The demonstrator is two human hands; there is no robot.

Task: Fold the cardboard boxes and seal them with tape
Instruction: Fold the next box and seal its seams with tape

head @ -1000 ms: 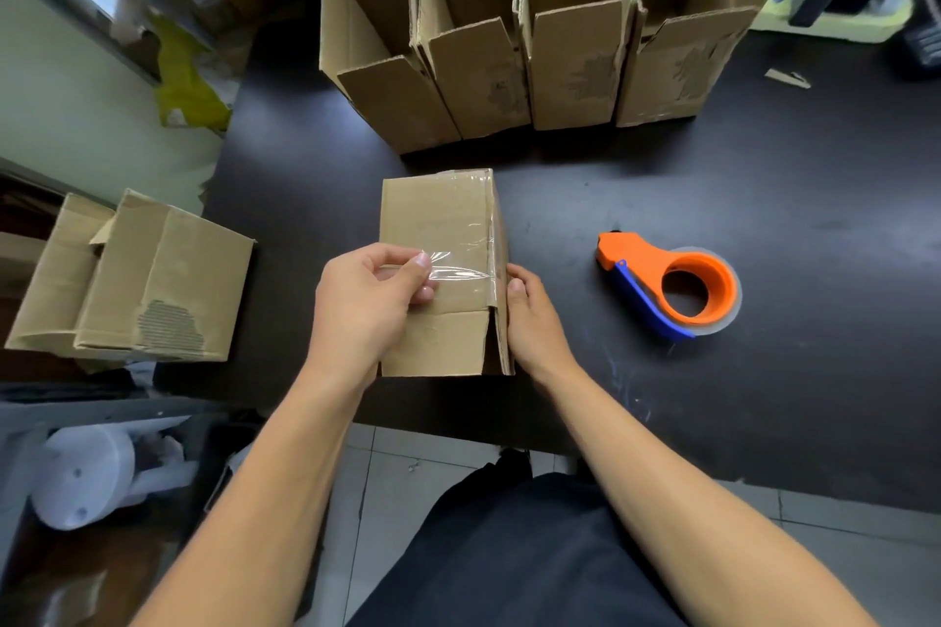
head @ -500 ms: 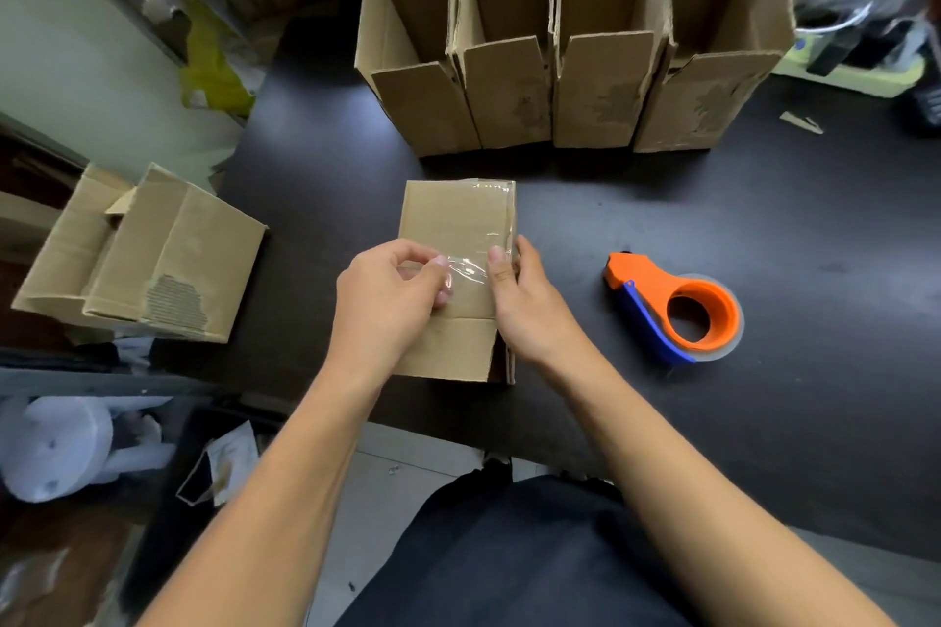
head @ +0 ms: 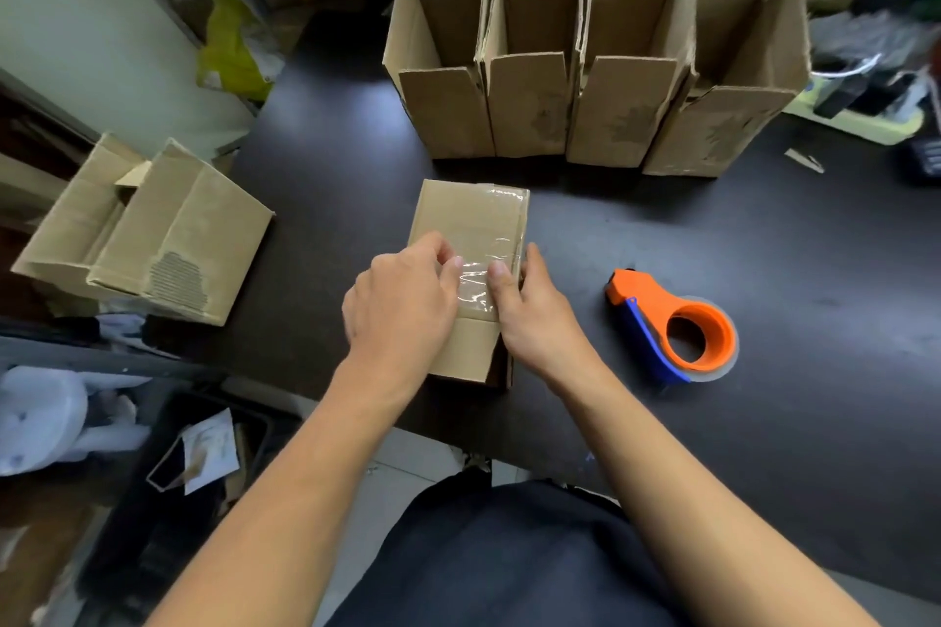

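Observation:
A small closed cardboard box lies on the dark table in front of me. A strip of clear tape runs across its top, over the flap seam. My left hand sits on the box's left half, with curled fingers and thumb pinching the tape's left end. My right hand grips the box's right edge, its thumb pressing the tape on top and its fingers down the side. An orange and blue tape dispenser lies on the table, to the right of the box.
Several open upright cardboard boxes stand in a row behind the small box. A larger open box sits off the table's left edge. Clutter and cables fill the far right corner. A bin with paper is on the floor below left.
My right hand moved from the box's lower right edge up to the tape, and its thumb now presses on top. Left hand stays at the tape. The view has shifted slightly.

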